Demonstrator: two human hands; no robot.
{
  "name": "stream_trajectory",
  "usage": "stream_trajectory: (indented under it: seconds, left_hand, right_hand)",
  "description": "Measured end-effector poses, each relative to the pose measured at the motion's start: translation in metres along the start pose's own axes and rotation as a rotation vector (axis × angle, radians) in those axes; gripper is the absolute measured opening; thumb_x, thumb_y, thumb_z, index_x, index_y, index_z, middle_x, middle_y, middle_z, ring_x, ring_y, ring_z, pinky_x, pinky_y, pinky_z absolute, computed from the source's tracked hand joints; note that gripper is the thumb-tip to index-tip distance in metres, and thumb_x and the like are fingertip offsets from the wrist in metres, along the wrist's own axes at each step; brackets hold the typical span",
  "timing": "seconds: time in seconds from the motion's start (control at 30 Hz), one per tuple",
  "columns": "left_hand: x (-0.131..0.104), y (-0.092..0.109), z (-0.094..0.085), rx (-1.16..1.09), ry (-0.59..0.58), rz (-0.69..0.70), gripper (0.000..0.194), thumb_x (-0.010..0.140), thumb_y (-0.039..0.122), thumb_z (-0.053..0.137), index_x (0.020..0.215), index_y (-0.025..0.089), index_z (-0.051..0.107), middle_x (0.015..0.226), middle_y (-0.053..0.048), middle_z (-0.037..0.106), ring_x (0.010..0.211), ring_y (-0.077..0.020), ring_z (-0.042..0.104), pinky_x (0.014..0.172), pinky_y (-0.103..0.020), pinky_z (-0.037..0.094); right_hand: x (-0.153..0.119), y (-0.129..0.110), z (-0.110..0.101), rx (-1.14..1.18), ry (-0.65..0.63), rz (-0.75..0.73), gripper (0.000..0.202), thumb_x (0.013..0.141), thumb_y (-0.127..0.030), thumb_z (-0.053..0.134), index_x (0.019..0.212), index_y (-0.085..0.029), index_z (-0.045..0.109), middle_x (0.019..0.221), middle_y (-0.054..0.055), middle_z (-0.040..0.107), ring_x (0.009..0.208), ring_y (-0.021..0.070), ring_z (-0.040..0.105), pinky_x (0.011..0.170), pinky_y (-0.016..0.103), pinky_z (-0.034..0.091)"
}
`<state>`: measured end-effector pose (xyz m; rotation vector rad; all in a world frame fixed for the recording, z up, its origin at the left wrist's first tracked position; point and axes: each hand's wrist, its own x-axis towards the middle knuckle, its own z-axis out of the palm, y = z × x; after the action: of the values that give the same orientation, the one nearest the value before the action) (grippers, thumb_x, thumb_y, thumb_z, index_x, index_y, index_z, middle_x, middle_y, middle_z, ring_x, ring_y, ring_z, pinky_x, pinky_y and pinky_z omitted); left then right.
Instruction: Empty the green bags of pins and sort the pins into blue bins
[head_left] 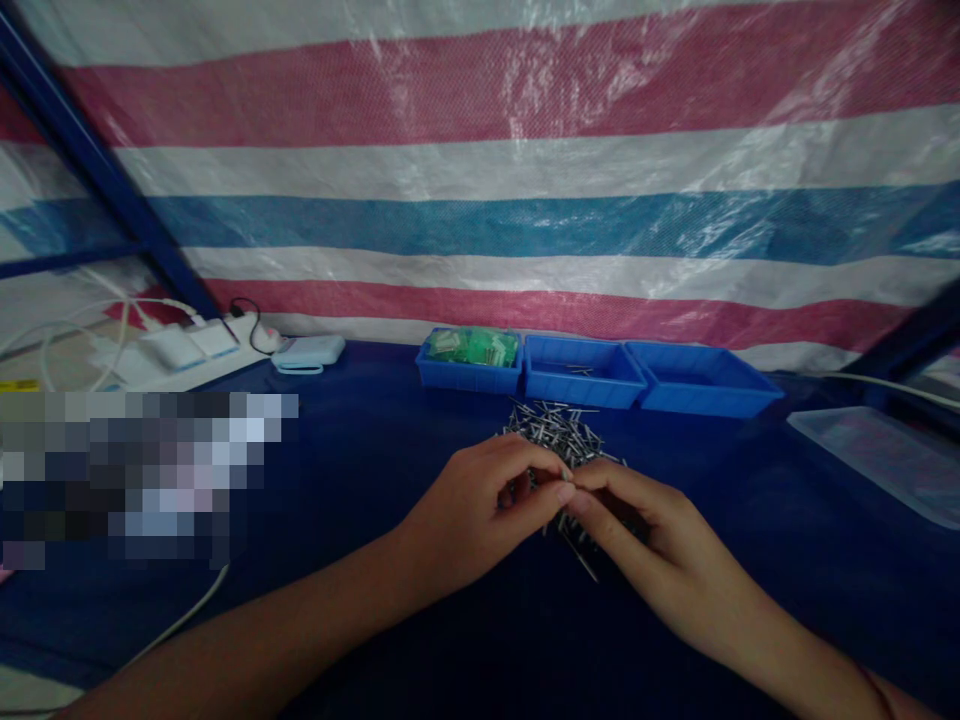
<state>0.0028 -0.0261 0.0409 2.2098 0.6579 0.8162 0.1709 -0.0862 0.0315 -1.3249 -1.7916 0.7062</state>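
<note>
Over a pile of thin silvery metal pins [559, 428], which look like rivets or nails, my two hands meet at the fingertips. My left hand [480, 500] is closed in a pinch, thumb against index finger. From the other side, my right hand [667, 545] is pinched too, its thumb and index finger touching the left fingertips. Whatever lies between the fingers is too small and too covered to name. Part of the pile is hidden behind both hands, and a few pins stick out below them.
Behind the pile stand three blue bins: the left bin [469, 378] holds green-wrapped packets [480, 347], the middle bin [585, 390] a few pins. The right bin [709, 400] adjoins. A clear plastic lid [885, 460] lies right; a power strip [187, 355] and light-blue case [309, 351] sit left.
</note>
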Motion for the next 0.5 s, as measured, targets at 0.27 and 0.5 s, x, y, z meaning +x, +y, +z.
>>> stream_trajectory:
  seconds: [0.27,0.5]
  left_hand:
    - [-0.0013,-0.0011,0.0007,-0.007,0.038,0.023,0.012,0.087,0.022,0.052,0.089,0.017,0.062,0.078,0.000,0.062,0.066,-0.0098,0.055,0.061,-0.022,0.043]
    - [-0.0033,-0.0003,0.0042,-0.001,0.099,0.049,0.013,0.086,0.018,0.052,0.095,0.017,0.062,0.078,0.000,0.061,0.065,-0.0090,0.055,0.060,-0.020,0.044]
  right_hand:
    - [0.0008,-0.0014,0.0010,0.018,0.011,-0.028,0.017,0.089,-0.027,0.047,0.093,-0.023,0.063,0.073,0.000,0.060,0.063,0.0126,0.054,0.067,0.028,0.051]
    - [0.0014,-0.0001,0.0022,0.086,0.034,0.025,0.015,0.088,-0.031,0.049,0.086,-0.022,0.061,0.065,-0.002,0.055,0.057,0.0116,0.052,0.060,0.026,0.049]
